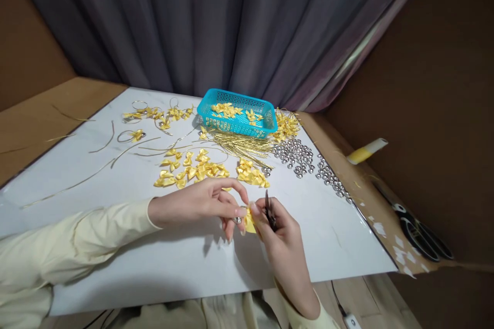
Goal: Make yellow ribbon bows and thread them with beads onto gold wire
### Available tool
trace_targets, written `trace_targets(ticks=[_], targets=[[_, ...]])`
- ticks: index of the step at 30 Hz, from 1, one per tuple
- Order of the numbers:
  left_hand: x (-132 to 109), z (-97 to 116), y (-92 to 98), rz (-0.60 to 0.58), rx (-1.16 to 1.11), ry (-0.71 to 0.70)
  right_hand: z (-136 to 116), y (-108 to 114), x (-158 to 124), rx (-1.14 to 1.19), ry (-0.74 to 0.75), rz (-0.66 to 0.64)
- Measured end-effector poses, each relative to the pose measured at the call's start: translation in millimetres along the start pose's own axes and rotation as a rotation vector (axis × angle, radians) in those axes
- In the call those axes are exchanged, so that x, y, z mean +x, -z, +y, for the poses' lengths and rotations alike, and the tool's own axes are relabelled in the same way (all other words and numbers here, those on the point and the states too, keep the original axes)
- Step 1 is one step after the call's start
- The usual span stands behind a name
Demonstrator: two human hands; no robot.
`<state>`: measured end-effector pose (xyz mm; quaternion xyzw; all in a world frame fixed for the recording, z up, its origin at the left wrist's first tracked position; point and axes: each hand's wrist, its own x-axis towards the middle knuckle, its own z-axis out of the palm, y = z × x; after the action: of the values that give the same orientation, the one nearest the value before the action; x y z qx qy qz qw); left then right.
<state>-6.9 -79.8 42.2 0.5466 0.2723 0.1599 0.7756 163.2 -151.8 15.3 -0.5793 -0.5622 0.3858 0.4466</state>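
Observation:
Above the front part of the white board, my left hand pinches the left side of a yellow ribbon bow. A small silver bell-like piece shows at its fingertips. My right hand grips the bow's other side between thumb and finger. Tucked in that same hand is a small dark cutting tool, its pointed tip upward; its lower part is hidden by the palm. Just beyond the hands lie loose yellow bows, with another cluster of bows to the right.
A blue basket with yellow bows stands at the back. Before it lie gold wire ties; silver pieces spread rightward. Finished-looking bows with loops lie back left. Black-handled scissors and a yellow-white tube are at right.

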Motion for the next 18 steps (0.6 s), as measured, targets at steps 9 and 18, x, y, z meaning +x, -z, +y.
trace_targets(ticks=[9,18], targets=[[1.7,-1.2,4.1,-0.013,-0.214,0.239,9.9,-2.1,-2.3,-0.19,0.409,0.03],[4.1,-3.2,1.3,0.094,-0.236,0.317,-9.0,19.0,-3.2,-0.284,0.221,0.055]])
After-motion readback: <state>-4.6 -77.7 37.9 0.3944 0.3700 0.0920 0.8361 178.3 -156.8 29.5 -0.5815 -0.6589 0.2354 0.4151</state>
